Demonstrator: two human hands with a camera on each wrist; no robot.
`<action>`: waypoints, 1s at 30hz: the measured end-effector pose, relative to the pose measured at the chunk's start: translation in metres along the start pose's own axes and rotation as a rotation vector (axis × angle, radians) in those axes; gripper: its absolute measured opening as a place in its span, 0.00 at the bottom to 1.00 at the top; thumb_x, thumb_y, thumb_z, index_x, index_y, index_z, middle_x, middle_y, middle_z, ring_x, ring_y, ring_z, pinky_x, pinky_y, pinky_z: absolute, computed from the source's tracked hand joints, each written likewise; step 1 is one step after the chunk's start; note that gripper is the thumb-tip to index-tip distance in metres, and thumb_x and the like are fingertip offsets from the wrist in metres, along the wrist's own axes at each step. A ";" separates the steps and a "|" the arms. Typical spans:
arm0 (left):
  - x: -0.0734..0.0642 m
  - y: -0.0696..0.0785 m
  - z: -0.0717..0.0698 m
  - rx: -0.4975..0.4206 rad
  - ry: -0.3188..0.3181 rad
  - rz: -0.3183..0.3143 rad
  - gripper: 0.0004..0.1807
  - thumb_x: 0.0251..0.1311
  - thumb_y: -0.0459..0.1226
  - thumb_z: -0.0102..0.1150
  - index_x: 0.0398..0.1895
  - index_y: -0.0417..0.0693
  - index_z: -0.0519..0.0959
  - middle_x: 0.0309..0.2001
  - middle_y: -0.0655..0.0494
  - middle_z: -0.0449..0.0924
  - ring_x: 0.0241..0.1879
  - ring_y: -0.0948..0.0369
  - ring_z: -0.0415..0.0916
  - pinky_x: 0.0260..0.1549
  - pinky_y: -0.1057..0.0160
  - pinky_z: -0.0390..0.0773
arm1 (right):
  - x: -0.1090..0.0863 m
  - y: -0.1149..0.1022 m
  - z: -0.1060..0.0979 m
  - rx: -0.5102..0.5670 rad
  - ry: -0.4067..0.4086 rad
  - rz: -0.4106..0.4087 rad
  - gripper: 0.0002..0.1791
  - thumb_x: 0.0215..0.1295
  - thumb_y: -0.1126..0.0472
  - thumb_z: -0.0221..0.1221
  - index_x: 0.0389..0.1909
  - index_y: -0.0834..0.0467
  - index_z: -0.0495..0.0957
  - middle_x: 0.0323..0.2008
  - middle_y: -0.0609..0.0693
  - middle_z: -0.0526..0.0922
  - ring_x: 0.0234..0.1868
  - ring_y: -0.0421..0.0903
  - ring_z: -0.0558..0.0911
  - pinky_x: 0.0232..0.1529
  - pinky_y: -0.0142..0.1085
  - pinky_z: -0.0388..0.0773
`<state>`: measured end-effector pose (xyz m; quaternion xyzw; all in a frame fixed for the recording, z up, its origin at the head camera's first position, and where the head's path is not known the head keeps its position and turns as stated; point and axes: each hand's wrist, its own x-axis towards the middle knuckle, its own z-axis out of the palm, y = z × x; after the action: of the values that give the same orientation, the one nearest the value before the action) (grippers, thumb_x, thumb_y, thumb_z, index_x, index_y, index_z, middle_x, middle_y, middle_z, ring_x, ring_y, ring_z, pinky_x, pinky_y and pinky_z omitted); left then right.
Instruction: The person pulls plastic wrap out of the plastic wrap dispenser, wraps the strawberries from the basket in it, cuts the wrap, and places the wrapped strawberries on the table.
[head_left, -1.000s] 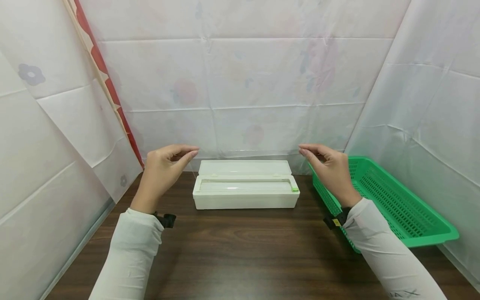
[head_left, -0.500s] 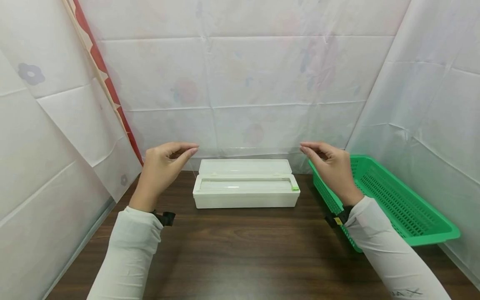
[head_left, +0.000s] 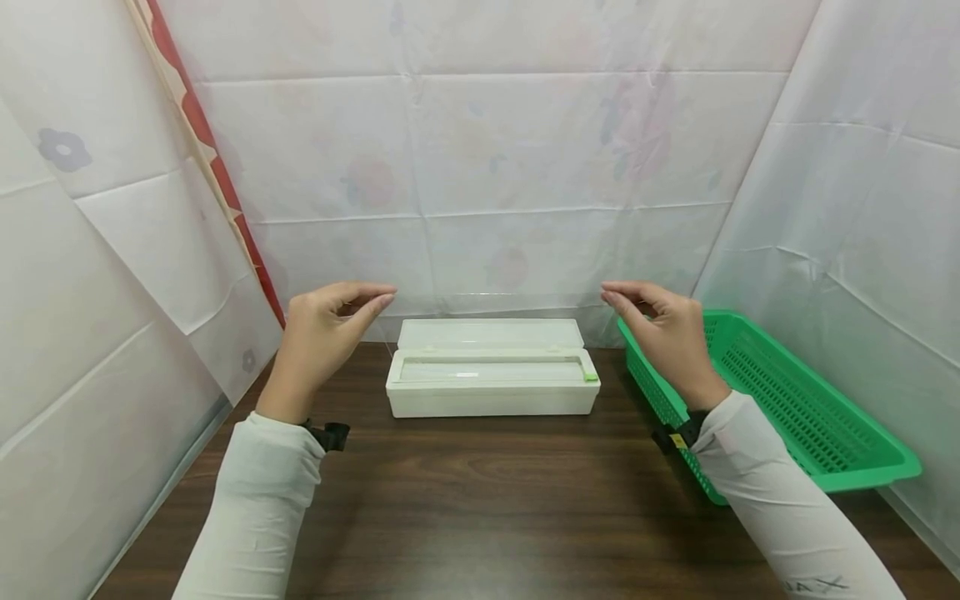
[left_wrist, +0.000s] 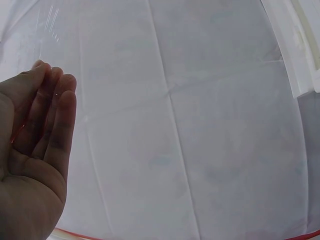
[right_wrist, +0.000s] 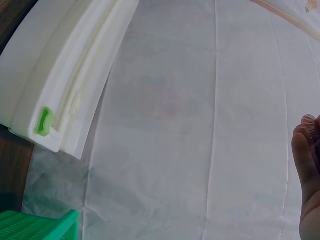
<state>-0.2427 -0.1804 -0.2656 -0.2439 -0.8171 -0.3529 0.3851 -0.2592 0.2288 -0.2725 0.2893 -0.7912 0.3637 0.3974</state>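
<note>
A sheet of clear cling film [head_left: 487,295] is stretched between my two hands, visible mostly by its glints and top edge. My left hand [head_left: 324,333] pinches its left corner between thumb and fingers; creases in the film shine by those fingertips in the left wrist view. On the other side, my right hand [head_left: 666,337] pinches the right corner, and crinkled film shows at its fingertips in the right wrist view. Below and between the hands stands a white cling film dispenser [head_left: 491,404] with its lid [head_left: 491,335] raised. A green slide cutter [head_left: 590,377] sits at the dispenser's right end.
A green plastic basket [head_left: 862,483] stands on the right, partly behind my right forearm. Dark wood-patterned tabletop [head_left: 480,508] lies in front of the dispenser. White patterned sheeting [head_left: 480,150] hangs close behind it and along both sides.
Both hands have risen slightly and spread a little farther apart, the film's top edge rising with them. The dispenser stays in place with its lid up.
</note>
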 end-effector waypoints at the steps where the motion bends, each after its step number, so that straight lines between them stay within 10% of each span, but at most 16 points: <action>1: 0.000 0.000 0.000 0.001 0.000 0.002 0.08 0.64 0.37 0.68 0.44 0.48 0.89 0.40 0.56 0.88 0.40 0.61 0.84 0.42 0.72 0.79 | 0.000 0.000 0.000 0.000 0.000 0.000 0.10 0.67 0.64 0.66 0.48 0.55 0.88 0.39 0.46 0.89 0.37 0.34 0.84 0.26 0.26 0.71; 30: 0.000 0.007 -0.003 0.019 0.045 0.027 0.08 0.63 0.35 0.68 0.44 0.47 0.90 0.41 0.56 0.88 0.40 0.61 0.84 0.44 0.65 0.81 | 0.003 -0.013 -0.005 0.015 0.030 -0.011 0.11 0.63 0.71 0.66 0.46 0.60 0.87 0.40 0.51 0.89 0.36 0.37 0.84 0.32 0.23 0.74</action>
<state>-0.2363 -0.1782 -0.2608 -0.2430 -0.8082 -0.3453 0.4105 -0.2491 0.2254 -0.2630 0.2913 -0.7807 0.3718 0.4091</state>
